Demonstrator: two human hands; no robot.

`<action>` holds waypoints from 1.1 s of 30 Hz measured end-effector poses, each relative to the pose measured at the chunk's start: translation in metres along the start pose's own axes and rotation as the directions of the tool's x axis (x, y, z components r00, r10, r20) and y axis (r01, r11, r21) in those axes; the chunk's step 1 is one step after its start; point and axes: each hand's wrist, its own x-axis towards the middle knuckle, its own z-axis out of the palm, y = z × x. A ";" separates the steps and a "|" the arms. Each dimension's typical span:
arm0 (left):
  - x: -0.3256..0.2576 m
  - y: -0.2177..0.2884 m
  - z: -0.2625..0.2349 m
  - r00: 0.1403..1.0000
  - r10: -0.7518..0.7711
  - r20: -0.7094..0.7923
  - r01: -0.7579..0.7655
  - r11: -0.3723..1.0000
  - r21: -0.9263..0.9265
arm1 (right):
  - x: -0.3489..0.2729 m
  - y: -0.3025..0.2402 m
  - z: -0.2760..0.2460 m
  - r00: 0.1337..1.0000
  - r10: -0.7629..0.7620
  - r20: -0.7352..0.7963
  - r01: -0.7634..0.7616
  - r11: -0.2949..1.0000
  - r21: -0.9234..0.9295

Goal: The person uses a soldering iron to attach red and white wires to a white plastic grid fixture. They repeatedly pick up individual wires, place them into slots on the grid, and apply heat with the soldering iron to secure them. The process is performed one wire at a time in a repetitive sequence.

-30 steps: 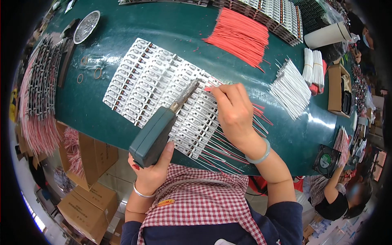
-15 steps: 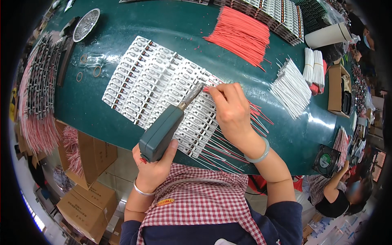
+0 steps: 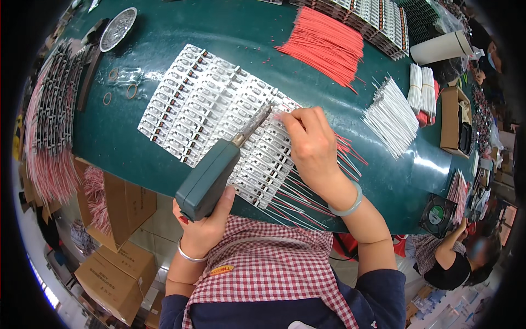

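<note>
My left hand [image 3: 204, 225] is wrapped round the body of a dark green soldering gun [image 3: 208, 178]. Its metal tip slants up and away over a panel of white circuit boards [image 3: 211, 104], just left of my right fingertips. Thumb and forefinger of my right hand [image 3: 311, 140] are pinched together above the panel's right part, on what looks like the end of a red wire [image 3: 280, 116]; its fine detail is blurred. Red and white wires [image 3: 296, 205] stick out from the panel's right edge, partly hidden under my right hand and forearm.
Bundles of red wires [image 3: 323, 46] and white wires [image 3: 392, 118] lie beyond and right. Stacked panels [image 3: 367, 24] stand at the back, near a pale cylinder [image 3: 441, 48]. A metal dish [image 3: 118, 30] and wired boards [image 3: 52, 120] are left. A co-worker [image 3: 446, 263] sits at right.
The soldering gun has drawn back slightly to the left and toward me, its tip parting from my right fingertips. My right hand stays pinched in nearly the same place.
</note>
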 end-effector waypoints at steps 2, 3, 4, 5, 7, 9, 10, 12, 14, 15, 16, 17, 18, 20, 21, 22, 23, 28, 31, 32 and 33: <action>-0.001 0.002 -0.001 1.000 -0.022 -0.008 0.021 0.999 -0.030 | 0.000 0.000 0.001 1.000 0.000 -0.008 0.000 1.000 -0.005; -0.002 0.002 -0.001 1.000 -0.026 -0.008 0.026 0.999 -0.040 | -0.001 0.000 0.003 1.000 0.001 -0.012 -0.001 1.000 -0.010; -0.002 0.002 -0.001 0.999 -0.031 -0.008 0.031 0.998 -0.051 | -0.001 -0.001 0.003 1.000 0.001 -0.017 -0.002 1.000 -0.016; -0.002 0.003 -0.002 1.000 -0.027 -0.006 0.027 0.999 -0.047 | -0.001 -0.001 0.002 1.000 -0.006 -0.028 0.006 1.000 -0.014; -0.003 0.003 -0.003 1.000 -0.021 -0.001 0.021 0.999 -0.041 | -0.001 -0.001 0.001 0.998 -0.021 -0.051 0.020 1.000 -0.014; -0.004 0.001 -0.004 0.999 -0.035 -0.005 0.035 0.998 -0.055 | -0.003 -0.006 -0.003 0.997 -0.011 -0.077 0.011 1.000 0.004; -0.005 0.000 -0.004 0.999 -0.043 -0.008 0.042 0.997 -0.062 | -0.004 -0.008 -0.004 0.996 -0.006 -0.089 0.007 1.000 0.013; -0.005 0.001 -0.004 0.998 -0.066 0.000 0.066 0.994 -0.084 | -0.007 -0.008 -0.001 0.997 -0.023 -0.075 0.025 0.999 0.030; -0.006 0.000 -0.005 0.998 -0.060 0.012 0.061 0.994 -0.085 | -0.009 -0.008 0.000 0.998 -0.030 -0.060 0.032 0.999 0.034; -0.006 -0.002 -0.005 0.999 -0.044 0.020 0.046 0.996 -0.075 | -0.009 -0.009 0.000 0.998 -0.028 -0.050 0.030 0.999 0.030; -0.006 -0.003 -0.006 0.999 -0.028 0.029 0.030 0.997 -0.066 | -0.009 -0.009 0.000 0.999 -0.027 -0.040 0.028 0.999 0.026; -0.006 -0.003 -0.006 0.999 -0.020 0.036 0.022 0.998 -0.055 | -0.008 -0.009 0.000 0.999 -0.025 -0.035 0.026 0.999 0.022; -0.005 -0.002 -0.006 0.999 -0.013 0.041 0.014 0.999 -0.043 | -0.008 -0.009 0.001 0.999 -0.024 -0.031 0.025 1.000 0.020; -0.004 -0.002 -0.006 0.999 -0.003 0.050 0.004 0.999 -0.032 | -0.008 -0.010 0.002 0.999 -0.025 -0.024 0.025 1.000 0.015; -0.003 -0.002 -0.005 0.999 0.000 0.054 0.002 0.999 -0.034 | -0.007 -0.010 0.001 0.999 -0.027 -0.021 0.027 1.000 0.011; -0.003 -0.002 -0.005 0.998 0.002 0.058 0.000 0.999 -0.036 | -0.007 -0.011 0.001 0.999 -0.029 -0.017 0.029 1.000 0.008; -0.002 -0.001 -0.004 0.998 0.015 0.061 -0.012 0.999 -0.040 | -0.007 -0.011 0.001 0.999 -0.031 -0.016 0.031 1.000 0.004; 0.001 0.001 -0.003 0.992 0.105 0.073 -0.106 0.994 0.001 | -0.007 -0.011 0.001 0.999 -0.039 -0.002 0.039 0.999 -0.019; 0.002 0.003 -0.003 0.991 0.106 0.085 -0.109 0.994 0.028 | -0.006 -0.012 -0.001 0.999 -0.041 0.000 0.041 0.999 -0.025; 0.002 0.003 -0.003 0.991 0.107 0.080 -0.110 0.993 0.031 | -0.006 -0.011 0.000 0.999 -0.044 0.002 0.044 0.999 -0.022; 0.001 0.004 -0.003 0.991 0.108 0.074 -0.111 0.993 0.034 | -0.006 -0.011 0.000 0.999 -0.049 0.004 0.049 0.999 -0.020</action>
